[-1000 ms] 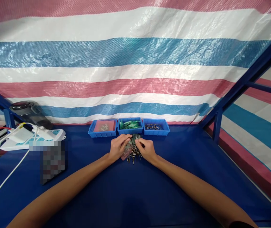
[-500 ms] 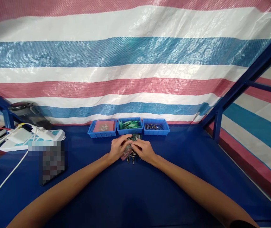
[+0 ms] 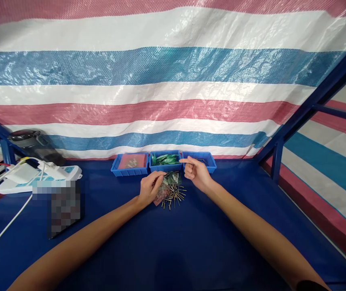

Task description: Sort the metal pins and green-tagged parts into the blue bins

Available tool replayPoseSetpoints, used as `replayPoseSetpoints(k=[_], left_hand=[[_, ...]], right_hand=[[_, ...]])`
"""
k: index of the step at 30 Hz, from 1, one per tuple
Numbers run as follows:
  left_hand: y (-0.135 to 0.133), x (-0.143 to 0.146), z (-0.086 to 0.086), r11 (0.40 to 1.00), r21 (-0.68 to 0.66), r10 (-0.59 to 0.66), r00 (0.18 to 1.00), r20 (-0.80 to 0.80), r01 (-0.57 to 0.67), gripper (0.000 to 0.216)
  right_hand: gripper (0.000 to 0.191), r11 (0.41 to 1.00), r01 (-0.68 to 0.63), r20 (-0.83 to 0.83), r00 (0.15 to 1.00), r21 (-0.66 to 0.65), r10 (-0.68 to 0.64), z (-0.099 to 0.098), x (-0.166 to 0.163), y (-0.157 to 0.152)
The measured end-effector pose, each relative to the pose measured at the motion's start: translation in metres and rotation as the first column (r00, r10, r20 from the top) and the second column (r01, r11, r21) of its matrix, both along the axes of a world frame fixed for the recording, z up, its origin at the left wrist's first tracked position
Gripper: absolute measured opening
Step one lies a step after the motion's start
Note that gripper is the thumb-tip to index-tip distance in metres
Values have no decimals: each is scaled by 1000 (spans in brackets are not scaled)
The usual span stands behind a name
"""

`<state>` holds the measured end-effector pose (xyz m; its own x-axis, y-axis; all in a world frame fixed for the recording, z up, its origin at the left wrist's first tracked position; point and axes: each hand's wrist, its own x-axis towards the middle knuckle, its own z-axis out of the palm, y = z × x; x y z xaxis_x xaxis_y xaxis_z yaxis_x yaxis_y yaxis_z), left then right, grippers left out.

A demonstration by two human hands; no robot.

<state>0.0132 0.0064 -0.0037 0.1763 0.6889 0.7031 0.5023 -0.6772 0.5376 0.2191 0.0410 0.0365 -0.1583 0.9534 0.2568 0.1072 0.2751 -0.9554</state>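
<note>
Metal pins (image 3: 175, 197): loose cluster on the worktop (image 3: 161, 234), between the hands. Long axes fan outward, several toward 6 o'clock, others toward 3 and 4.
Plastic bags (image 3: 174, 178): overlapping the cluster from 9 round to 12 o'clock; small parts show through the film.
Left hand (image 3: 149, 188): nearer to the pins, which lie at about 3 to 4 o'clock from it. Fingers drawn narrow at the bag edge; whether a part is gripped cannot be told.
Right hand (image 3: 197, 173): raised apart from the pins, which lie at about 7 to 8 o'clock from it. Index finger extended toward 9 o'clock, other fingers curled; whether anything is held cannot be told.
Centre bin (image 3: 166, 167): at 12 o'clock from the pins, green contents; right index fingertip at its right rim in view, contact uncertain.
Left bin (image 3: 129, 172): at 10 o'clock, pink film and pale small parts.
Right bin (image 3: 213, 166): at 1 o'clock, partly covered by the right hand.
Edges: striped sheet (image 3: 173, 111) limits travel behind the bins at 12 o'clock; worktop surface extends between the forearms toward 6 o'clock.
</note>
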Motion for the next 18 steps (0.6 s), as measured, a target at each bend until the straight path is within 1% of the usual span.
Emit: replayPoseSetpoints(k=[1, 2, 3, 4, 5, 6, 7, 8, 10, 12, 13, 15, 16, 18], left_hand=[[0, 1, 1, 1000, 14, 1, 1000, -8, -1, 24], [0, 1, 3, 999, 35, 5, 1000, -18, -4, 23], [0, 1, 5, 998, 60, 10, 999, -35, -8, 22], [1, 1, 9, 996, 89, 16, 998, -65, -10, 21], [3, 1, 14, 993, 116, 28, 993, -111, -15, 20], [5, 0, 21, 989, 145, 44, 983, -178, -18, 19], [8, -2, 29, 986, 161, 79, 957, -279, -35, 18], [11, -5, 37, 981, 177, 142, 910, -391, -77, 18], [16, -14, 52, 961, 180, 277, 752, -599, -211, 23], [21, -24, 61, 930, 192, 348, 585, -732, -314, 29], [23, -29, 63, 922, 186, 348, 513, -785, -340, 29], [26, -37, 62, 914, 166, 319, 402, -858, -371, 23], [27, -39, 61, 916, 152, 293, 361, -885, -370, 22], [30, -40, 60, 931, 118, 237, 325, -916, -346, 22]], right_hand=[[44, 992, 55, 164, 984, 111, -73, 1, 2, -1], [38, 966, 94, 332, 927, 240, -173, 2, 3, -2], [33, 927, 97, 482, 832, 363, -276, 2, 4, -4], [30, 888, 68, 596, 717, 456, -361, 1, 4, -6], [30, 858, 25, 676, 605, 512, -421, 0, 5, -8], [31, 843, -15, 729, 511, 538, -456, -2, 5, -8], [33, 838, -47, 765, 440, 543, -471, -3, 4, -8], [35, 839, -71, 789, 391, 539, -474, -5, 4, -8], [39, 848, -98, 818, 340, 521, -464, -10, 4, -6], [41, 861, -108, 837, 323, 496, -442, -15, 4, -3], [42, 869, -108, 844, 320, 483, -430, -17, 4, -2], [44, 882, -104, 855, 323, 459, -407, -20, 5, -1], [44, 888, -102, 858, 328, 449, -396, -21, 5, -1], [44, 895, -97, 860, 338, 435, -382, -21, 6, -1]])
